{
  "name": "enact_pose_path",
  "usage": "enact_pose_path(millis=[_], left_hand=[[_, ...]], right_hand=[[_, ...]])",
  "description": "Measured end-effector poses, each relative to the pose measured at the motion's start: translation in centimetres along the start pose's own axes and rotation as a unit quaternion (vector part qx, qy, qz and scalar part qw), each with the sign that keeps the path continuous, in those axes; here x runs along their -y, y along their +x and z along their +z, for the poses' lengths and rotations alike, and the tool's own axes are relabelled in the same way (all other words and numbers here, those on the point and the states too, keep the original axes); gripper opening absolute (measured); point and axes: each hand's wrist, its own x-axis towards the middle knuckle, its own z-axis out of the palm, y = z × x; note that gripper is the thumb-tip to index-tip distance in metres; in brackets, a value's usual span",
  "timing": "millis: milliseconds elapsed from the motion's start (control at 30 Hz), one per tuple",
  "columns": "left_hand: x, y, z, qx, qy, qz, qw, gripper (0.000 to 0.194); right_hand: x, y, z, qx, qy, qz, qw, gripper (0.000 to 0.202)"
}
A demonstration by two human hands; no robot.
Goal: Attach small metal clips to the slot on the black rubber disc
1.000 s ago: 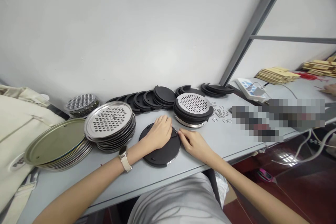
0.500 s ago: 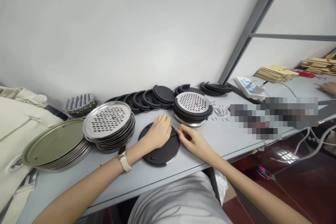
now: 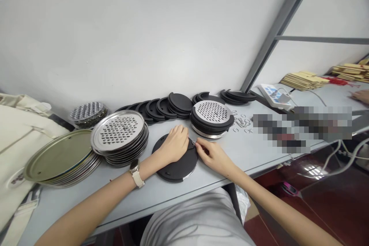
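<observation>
A round black disc (image 3: 178, 167) with a thin silvery rim along its lower right lies flat on the table before me. My left hand (image 3: 175, 144) rests palm down across its upper part, fingers stretched out towards the far edge and hiding some of the disc. At the upper right edge, my right hand (image 3: 210, 155) is closed in a pinch on a small metal ring (image 3: 194, 142), which sits against the disc. Whether the ring passes through a hole there I cannot tell. Just behind stands a stack of black-rimmed round graters (image 3: 211, 111), with loose metal rings (image 3: 243, 123) beside it.
To the left are a stack of metal grater plates (image 3: 119, 130), olive-green round trays (image 3: 62, 155) and perforated discs (image 3: 86, 113). Black covers (image 3: 180, 103) line the wall. Rightward lie a power strip (image 3: 275, 96), yellowish flat pieces (image 3: 305, 80) and another person's hand (image 3: 361, 95).
The metal ring in my right fingers now shows more clearly at the disc's edge. My left hand keeps its place; the view has shifted very slightly.
</observation>
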Motion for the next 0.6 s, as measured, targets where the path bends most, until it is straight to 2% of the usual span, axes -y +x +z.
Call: enact_pose_path(millis=[600], left_hand=[[-0.34, 0.06, -0.04, -0.008, 0.009, -0.012, 1.0, 0.022]], right_hand=[[0.01, 0.08, 0.12, 0.003, -0.03, 0.019, 0.999, 0.027]])
